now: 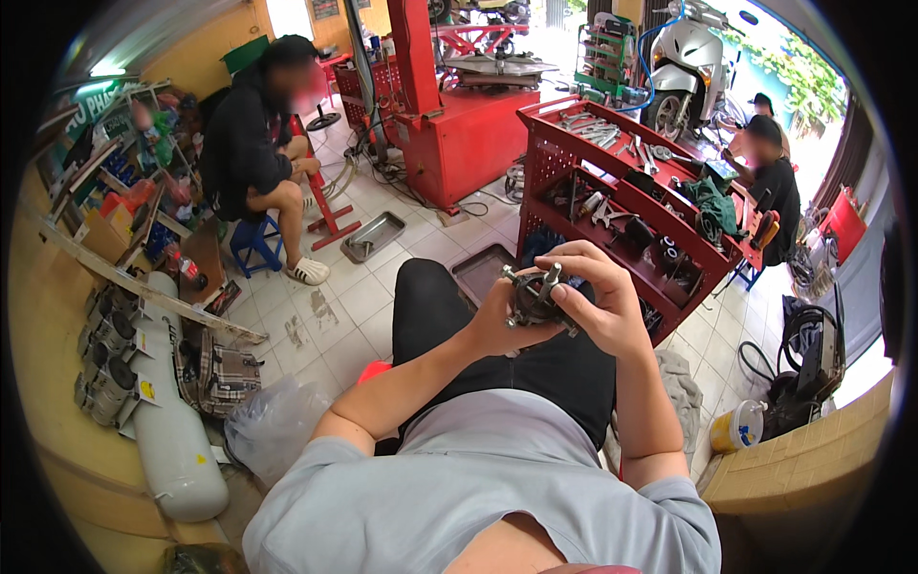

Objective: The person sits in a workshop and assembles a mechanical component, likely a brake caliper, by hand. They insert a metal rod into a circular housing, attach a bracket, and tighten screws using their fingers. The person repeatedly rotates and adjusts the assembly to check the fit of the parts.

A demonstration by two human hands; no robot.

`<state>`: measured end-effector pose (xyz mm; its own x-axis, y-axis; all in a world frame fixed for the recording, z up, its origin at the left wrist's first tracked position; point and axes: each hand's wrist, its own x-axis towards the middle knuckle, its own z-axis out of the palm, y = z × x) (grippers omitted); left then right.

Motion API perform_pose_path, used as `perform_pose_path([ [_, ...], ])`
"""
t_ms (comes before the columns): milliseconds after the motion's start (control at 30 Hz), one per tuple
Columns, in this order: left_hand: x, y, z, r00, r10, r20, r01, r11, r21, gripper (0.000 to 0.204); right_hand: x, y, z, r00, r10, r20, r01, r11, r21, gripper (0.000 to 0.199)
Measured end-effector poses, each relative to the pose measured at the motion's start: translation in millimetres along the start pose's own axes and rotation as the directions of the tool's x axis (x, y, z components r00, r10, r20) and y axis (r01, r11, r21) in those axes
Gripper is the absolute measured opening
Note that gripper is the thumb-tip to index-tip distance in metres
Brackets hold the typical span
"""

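Above my lap I hold a dark round metal part [534,304] with silver bolts standing out around it. My left hand [492,320] is closed around its left and lower side. My right hand [612,297] grips it from the right, fingers curved over the top and thumb beside an upright silver bolt [552,275]. Its exact kind does not show, and my fingers hide part of it. Beneath, a shallow metal tray [469,275] lies on the floor, partly covered by my knee and hands.
A red tool cart [535,206] with wrenches [593,129] stands ahead right. Another tray [368,239] lies farther left. One person [244,143] sits on a blue stool [251,244]; others sit near a scooter [690,67]. A grey cylinder [177,421] lies at left.
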<state>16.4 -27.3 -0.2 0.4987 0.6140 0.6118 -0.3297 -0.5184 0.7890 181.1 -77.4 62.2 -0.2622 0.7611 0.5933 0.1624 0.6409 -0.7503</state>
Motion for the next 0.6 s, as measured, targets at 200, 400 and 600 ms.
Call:
perform_pose_path([
  [200,-5.1,-3.9,1.2,1.0,-0.021,-0.003,0.021,1.0,0.018,0.03,1.0,3.8,2.4,0.997,0.04,0.065,-0.052,0.98,0.19,0.026],
  [400,-4.8,-15.5,-8.8,0.965,-0.144,0.218,0.131,0.989,0.071,0.052,-0.7,4.6,1.5,0.996,0.069,0.063,-0.083,0.964,0.252,0.022],
  [600,5.4,-4.8,-13.4,0.891,-0.328,0.313,0.32,0.944,0.079,0.066,-0.4,14.7,1.6,0.994,0.106,-0.042,-0.099,0.985,0.142,0.019],
])
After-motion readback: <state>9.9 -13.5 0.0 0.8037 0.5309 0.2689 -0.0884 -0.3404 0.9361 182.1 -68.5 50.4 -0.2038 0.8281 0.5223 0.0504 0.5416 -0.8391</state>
